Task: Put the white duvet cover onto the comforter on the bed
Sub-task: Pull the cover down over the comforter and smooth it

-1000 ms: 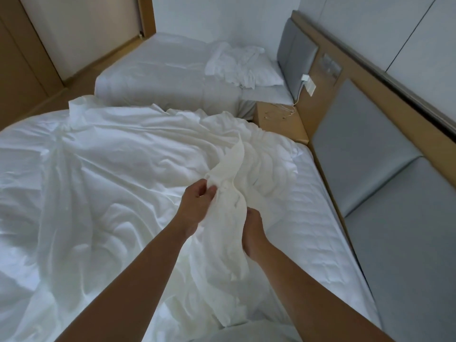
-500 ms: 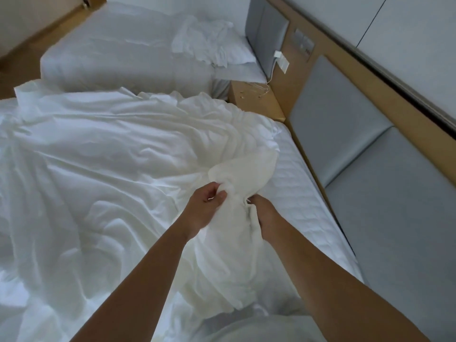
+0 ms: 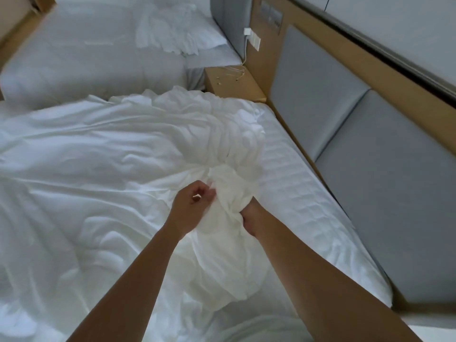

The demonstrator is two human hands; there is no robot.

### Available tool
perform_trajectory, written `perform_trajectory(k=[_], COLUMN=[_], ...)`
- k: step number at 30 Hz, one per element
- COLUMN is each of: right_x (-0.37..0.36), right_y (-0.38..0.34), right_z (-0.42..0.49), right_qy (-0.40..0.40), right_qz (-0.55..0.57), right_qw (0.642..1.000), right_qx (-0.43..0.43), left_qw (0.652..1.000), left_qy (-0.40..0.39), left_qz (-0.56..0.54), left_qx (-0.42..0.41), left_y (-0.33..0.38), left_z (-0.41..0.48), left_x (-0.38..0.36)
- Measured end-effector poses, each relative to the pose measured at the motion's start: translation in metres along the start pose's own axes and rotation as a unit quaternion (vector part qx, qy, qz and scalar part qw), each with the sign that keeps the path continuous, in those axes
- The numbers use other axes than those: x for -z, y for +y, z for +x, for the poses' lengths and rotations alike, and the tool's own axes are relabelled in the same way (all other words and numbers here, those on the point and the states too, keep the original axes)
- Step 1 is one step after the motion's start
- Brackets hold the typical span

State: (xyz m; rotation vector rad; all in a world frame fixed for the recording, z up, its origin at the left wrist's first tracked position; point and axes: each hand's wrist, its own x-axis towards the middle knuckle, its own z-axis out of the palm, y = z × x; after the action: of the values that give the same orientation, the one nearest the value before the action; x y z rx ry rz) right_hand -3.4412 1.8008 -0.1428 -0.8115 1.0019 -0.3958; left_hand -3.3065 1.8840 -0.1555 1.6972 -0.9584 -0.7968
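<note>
1. Over the near bed [image 3: 303, 201], both bare forearms are reaching forward, bringing the two grips close together.
2. The left grip [image 3: 193, 206] is curling its fingers and pinching a fold of the cover [image 3: 111, 149]. The right grip [image 3: 249, 217] is clutching bunched cloth, its fingers hidden inside.
3. The cover is lying crumpled across most of the bed, with a lump gathered between the grips.
4. The bed's striped top is showing along its right edge, beside a grey padded headboard [image 3: 357, 149].
5. A wooden nightstand [image 3: 234, 86] is standing between this bed and a second bed [image 3: 81, 60], which is carrying rumpled linen [image 3: 170, 33].
</note>
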Motion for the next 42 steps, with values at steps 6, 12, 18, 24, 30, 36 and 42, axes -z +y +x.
perform_trajectory(k=[6,12,18,24,30,36,42], right_x=[0.036,0.033,0.031,0.037,0.04,0.041,0.05], right_y=[-0.017,-0.014,-0.013,-0.004,-0.003,0.0,-0.002], right_z=[0.014,0.026,0.019,0.018,0.021,0.024,0.034], right_qy=[0.016,-0.009,-0.04,-0.025,-0.017,-0.019,0.039], right_qz=[0.061,-0.058,-0.044,-0.093,-0.15,-0.16,-0.112], right_qw=[0.998,0.997,0.998,0.995,0.987,0.986,0.993], right_qx=[-0.019,-0.052,-0.03,-0.003,0.046,0.039,0.021], left_qw=[0.995,0.982,0.986,0.99,0.983,0.986,0.972], left_qy=[0.084,0.045,0.08,0.054,0.095,0.069,0.022], left_qz=[0.047,0.157,-0.086,0.088,-0.011,0.105,0.164], left_qx=[-0.015,0.091,0.12,0.097,0.158,0.111,0.167], left_y=[-0.011,-0.018,0.023,0.027,0.022,0.024,0.006], left_z=[-0.039,-0.06,-0.036,-0.021,-0.019,-0.011,-0.025], left_x=[0.009,-0.029,-0.027,-0.04,-0.041,-0.046,-0.047])
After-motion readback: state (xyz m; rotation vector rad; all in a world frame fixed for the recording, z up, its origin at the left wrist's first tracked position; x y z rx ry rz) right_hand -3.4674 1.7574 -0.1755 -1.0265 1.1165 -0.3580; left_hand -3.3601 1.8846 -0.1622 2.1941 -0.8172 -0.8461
